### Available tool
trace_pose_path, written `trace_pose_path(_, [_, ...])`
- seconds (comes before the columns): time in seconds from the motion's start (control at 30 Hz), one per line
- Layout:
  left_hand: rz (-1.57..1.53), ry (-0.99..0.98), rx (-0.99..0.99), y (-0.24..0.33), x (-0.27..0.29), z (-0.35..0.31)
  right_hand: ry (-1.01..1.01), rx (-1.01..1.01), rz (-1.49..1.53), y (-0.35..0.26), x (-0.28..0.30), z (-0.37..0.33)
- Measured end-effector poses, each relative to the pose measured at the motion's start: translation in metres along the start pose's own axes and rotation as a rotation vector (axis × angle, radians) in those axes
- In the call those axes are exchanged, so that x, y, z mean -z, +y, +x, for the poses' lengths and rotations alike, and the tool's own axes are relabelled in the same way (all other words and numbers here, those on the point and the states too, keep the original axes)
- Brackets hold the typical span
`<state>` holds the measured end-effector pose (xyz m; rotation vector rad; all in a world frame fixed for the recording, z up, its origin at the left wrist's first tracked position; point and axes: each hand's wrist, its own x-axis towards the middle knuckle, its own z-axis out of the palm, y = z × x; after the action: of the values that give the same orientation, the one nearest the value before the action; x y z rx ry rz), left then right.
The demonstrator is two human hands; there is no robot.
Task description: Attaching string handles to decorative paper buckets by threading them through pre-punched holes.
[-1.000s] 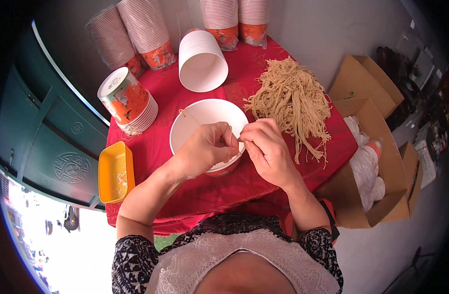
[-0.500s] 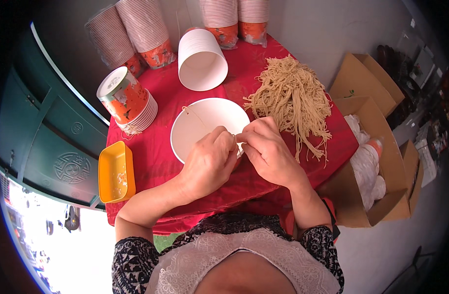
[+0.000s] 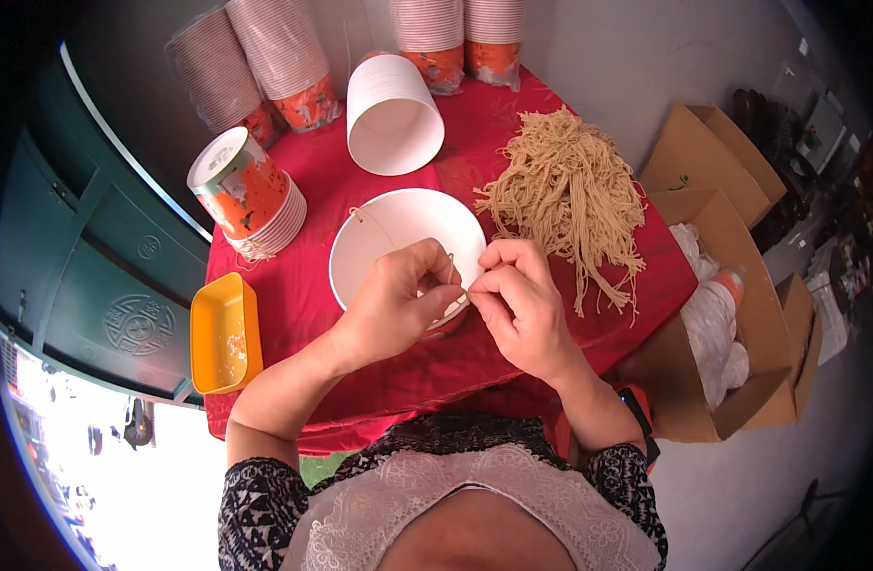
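Note:
A white-lined paper bucket (image 3: 370, 257) stands on the red cloth with its mouth toward me. A thin tan cord (image 3: 358, 216) passes through its far left rim and crosses the opening. At the near right rim, my left hand (image 3: 394, 305) is closed in a pinch on a loop of this cord. My right hand (image 3: 522, 309) pinches close beside it, fingertips almost touching the left ones; the cord end between them is too small to make out clearly. A heap of loose tan cords (image 3: 570, 190) lies just beyond my right hand.
Upside-down orange paper buckets (image 3: 246, 190) are stacked at left, above a yellow plastic box (image 3: 253, 333). Nested white buckets (image 3: 394, 119) lie on their side behind. Wrapped bucket stacks (image 3: 279, 57) line the wall. Cardboard boxes (image 3: 765, 314) stand right of the table (image 3: 360, 400).
Both hands have drawn slightly toward me and the fingers have shifted their pinch at the rim. The left fingers have opened into a rounder loop, showing more cord.

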<state>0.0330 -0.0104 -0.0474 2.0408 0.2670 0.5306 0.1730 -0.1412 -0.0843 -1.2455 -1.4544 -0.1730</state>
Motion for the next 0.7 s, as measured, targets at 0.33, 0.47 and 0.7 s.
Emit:
trace_pose_path(0.33, [-0.121,-0.050,0.201,0.005,0.004,0.003,0.030,0.090,-0.129,-0.004,0.002,-0.013])
trace_pose_path(0.47, [-0.074,-0.050,0.229,0.010,0.007,0.004,-0.012,0.102,-0.126,-0.002,0.002,-0.019])
trace_pose_path(0.7, [-0.002,-0.113,0.285,0.011,0.010,0.007,-0.068,0.154,-0.102,0.002,0.001,-0.025])
